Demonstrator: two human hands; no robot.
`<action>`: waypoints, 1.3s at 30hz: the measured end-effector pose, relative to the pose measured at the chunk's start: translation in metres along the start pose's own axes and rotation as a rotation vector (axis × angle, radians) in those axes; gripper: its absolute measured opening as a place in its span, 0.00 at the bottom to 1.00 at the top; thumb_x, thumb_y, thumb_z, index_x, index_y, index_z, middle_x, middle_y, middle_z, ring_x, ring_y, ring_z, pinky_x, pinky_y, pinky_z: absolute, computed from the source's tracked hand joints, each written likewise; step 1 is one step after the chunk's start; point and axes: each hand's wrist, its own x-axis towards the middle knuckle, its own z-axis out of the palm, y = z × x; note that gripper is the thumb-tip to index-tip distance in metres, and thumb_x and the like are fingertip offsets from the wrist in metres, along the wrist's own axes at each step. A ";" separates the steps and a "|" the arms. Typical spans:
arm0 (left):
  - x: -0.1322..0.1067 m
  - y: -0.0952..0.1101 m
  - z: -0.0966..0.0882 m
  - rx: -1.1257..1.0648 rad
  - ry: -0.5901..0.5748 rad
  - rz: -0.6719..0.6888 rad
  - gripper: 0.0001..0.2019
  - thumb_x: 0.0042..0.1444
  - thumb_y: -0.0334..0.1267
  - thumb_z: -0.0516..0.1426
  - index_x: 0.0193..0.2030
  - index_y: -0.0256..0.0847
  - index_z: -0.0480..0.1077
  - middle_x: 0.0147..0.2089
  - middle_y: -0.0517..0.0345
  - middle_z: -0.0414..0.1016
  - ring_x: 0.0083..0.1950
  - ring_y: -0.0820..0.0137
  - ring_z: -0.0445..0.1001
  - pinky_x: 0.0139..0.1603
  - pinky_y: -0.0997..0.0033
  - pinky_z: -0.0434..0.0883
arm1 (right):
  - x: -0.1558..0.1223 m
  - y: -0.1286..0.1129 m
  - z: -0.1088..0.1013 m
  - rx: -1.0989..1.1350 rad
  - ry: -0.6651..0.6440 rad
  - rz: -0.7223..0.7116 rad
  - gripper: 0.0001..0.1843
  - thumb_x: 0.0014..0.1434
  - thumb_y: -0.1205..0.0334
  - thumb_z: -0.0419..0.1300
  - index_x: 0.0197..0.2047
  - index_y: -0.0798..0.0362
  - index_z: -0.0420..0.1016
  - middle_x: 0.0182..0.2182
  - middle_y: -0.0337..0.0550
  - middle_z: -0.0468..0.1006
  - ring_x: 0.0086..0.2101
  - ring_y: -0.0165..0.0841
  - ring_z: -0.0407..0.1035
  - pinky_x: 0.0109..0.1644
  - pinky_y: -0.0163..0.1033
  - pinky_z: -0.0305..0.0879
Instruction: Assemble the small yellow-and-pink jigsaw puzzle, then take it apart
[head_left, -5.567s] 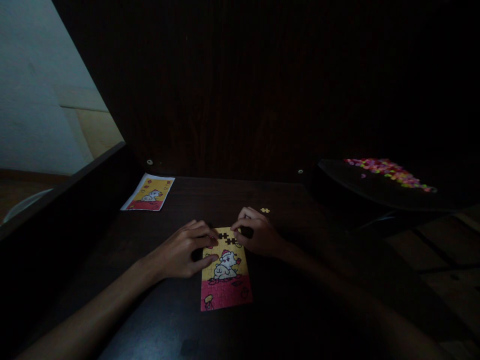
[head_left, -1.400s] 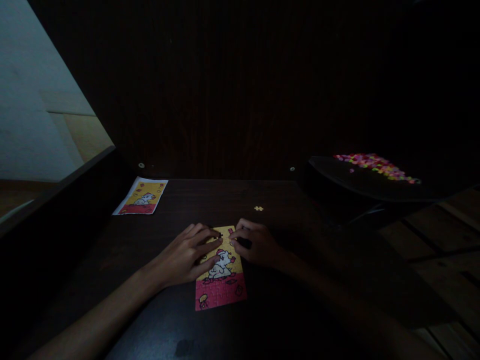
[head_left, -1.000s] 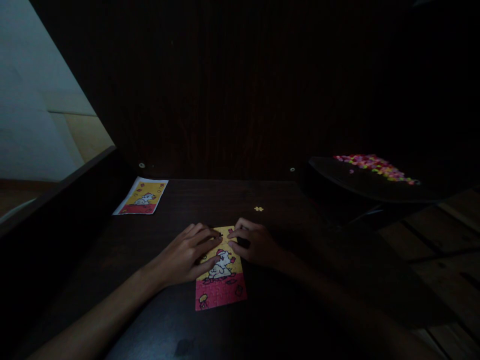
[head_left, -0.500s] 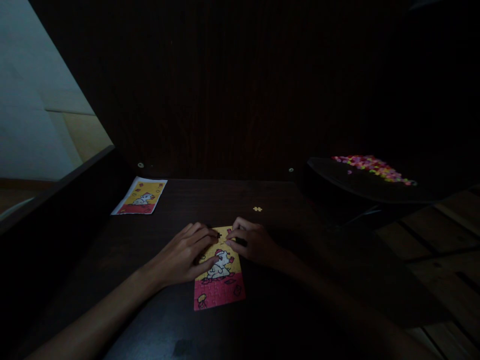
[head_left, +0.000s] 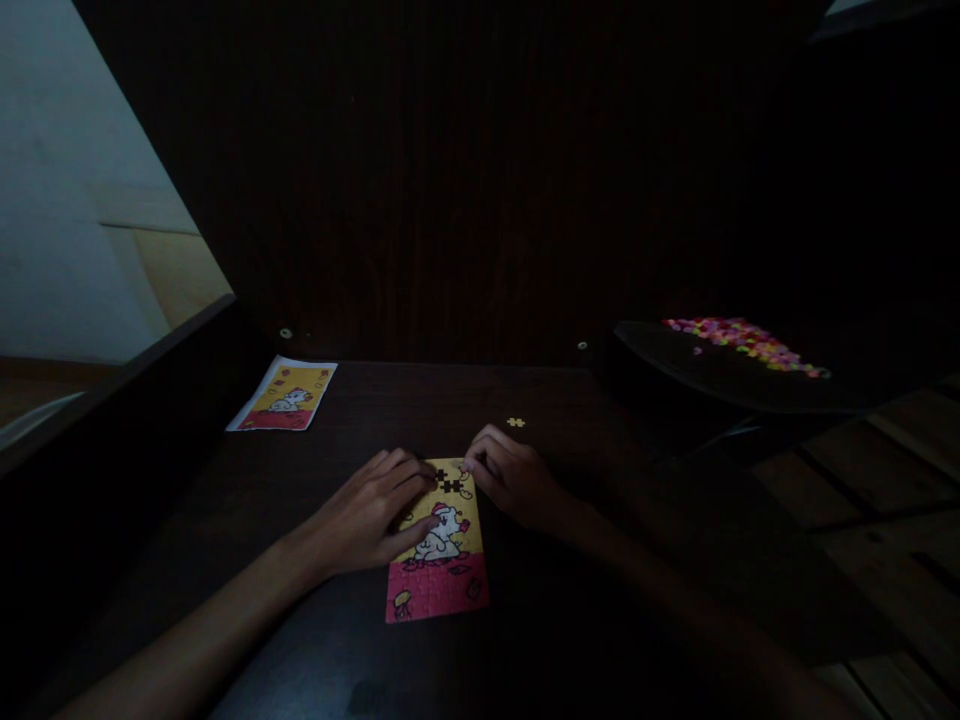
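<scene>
A nearly whole jigsaw puzzle (head_left: pixel 439 585) lies on the dark tabletop, yellow above and red below, with a white cartoon animal in a red hat. Dark piece-shaped gaps show in its upper yellow part. My left hand (head_left: pixel 375 510) lies over the puzzle's left side, fingers stretched out, holding it flat. At the upper right corner my right hand (head_left: pixel 514 480) is closed in a pinch; the puzzle piece in it is mostly hidden by the fingers. One loose yellow puzzle piece (head_left: pixel 515 422) lies beyond the right hand.
A printed picture sheet (head_left: pixel 285 395) of the same design lies at the back left. On the right, a dark stool-like surface (head_left: pixel 652 355) bears a heap of small colourful bits (head_left: pixel 742 338). A tall dark panel (head_left: pixel 435 200) closes off the back, and a low side board (head_left: pixel 135 375) stands left.
My right hand has moved up and slightly right, off the middle of the yellow part, with the piece. A gap that was covered there now shows. The left hand stays put.
</scene>
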 end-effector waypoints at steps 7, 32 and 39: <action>0.000 0.000 0.000 -0.002 -0.014 -0.007 0.12 0.63 0.40 0.56 0.51 0.39 0.70 0.49 0.50 0.75 0.49 0.61 0.70 0.52 0.57 0.68 | -0.001 -0.003 -0.003 0.293 -0.014 0.167 0.06 0.66 0.62 0.53 0.36 0.51 0.67 0.27 0.37 0.76 0.26 0.29 0.69 0.30 0.34 0.62; -0.001 -0.003 0.005 0.032 -0.062 0.048 0.21 0.67 0.41 0.53 0.64 0.38 0.64 0.62 0.45 0.71 0.61 0.58 0.69 0.60 0.52 0.65 | -0.004 0.002 0.002 0.241 -0.080 -0.081 0.10 0.62 0.71 0.59 0.43 0.52 0.80 0.38 0.43 0.80 0.40 0.35 0.72 0.46 0.41 0.67; -0.001 -0.003 0.005 0.017 -0.007 0.052 0.19 0.66 0.40 0.54 0.62 0.40 0.66 0.58 0.47 0.73 0.59 0.58 0.69 0.60 0.52 0.64 | -0.007 0.011 0.000 0.124 -0.002 -0.145 0.07 0.62 0.68 0.60 0.41 0.51 0.79 0.38 0.44 0.75 0.41 0.36 0.68 0.47 0.45 0.67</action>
